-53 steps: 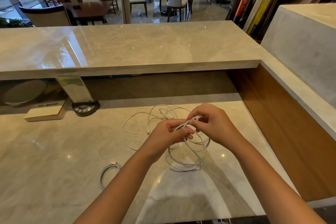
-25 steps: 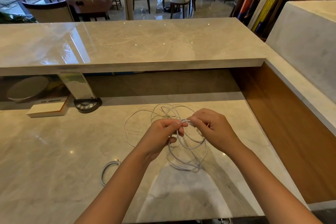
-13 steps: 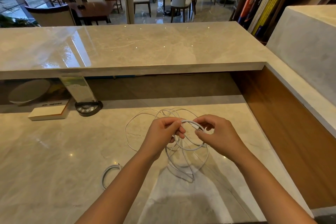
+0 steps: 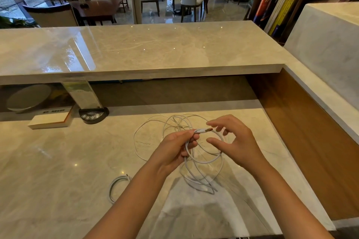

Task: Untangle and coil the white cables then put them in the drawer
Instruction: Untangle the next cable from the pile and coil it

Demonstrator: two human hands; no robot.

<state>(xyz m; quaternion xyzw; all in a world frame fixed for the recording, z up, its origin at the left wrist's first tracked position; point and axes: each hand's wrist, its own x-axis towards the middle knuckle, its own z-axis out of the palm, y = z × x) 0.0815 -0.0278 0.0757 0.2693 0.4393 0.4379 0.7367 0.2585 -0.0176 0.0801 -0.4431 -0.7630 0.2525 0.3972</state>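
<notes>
My left hand (image 4: 175, 149) grips a coil of white cable (image 4: 202, 178) above the marble desk (image 4: 58, 161); the loops hang down from my fingers and the plug end (image 4: 204, 130) sticks out to the right. Just right of the plug hovers my right hand (image 4: 233, 141), fingers spread and loosely bent, holding nothing. More thin white cable (image 4: 155, 124) lies in loose loops on the desk behind my hands. A small coiled white cable (image 4: 116, 185) lies on the desk left of my left forearm. No drawer is in view.
A raised marble counter (image 4: 136, 48) overhangs the desk's far side. Under it at the left stand a book (image 4: 50, 120), a black round device (image 4: 93, 115) and a round plate (image 4: 27, 98). A wooden side panel (image 4: 310, 141) walls the right.
My right hand has let go of the cable and opened, moving slightly right. The left hand keeps the gathered loops, with the plug end now showing free.
</notes>
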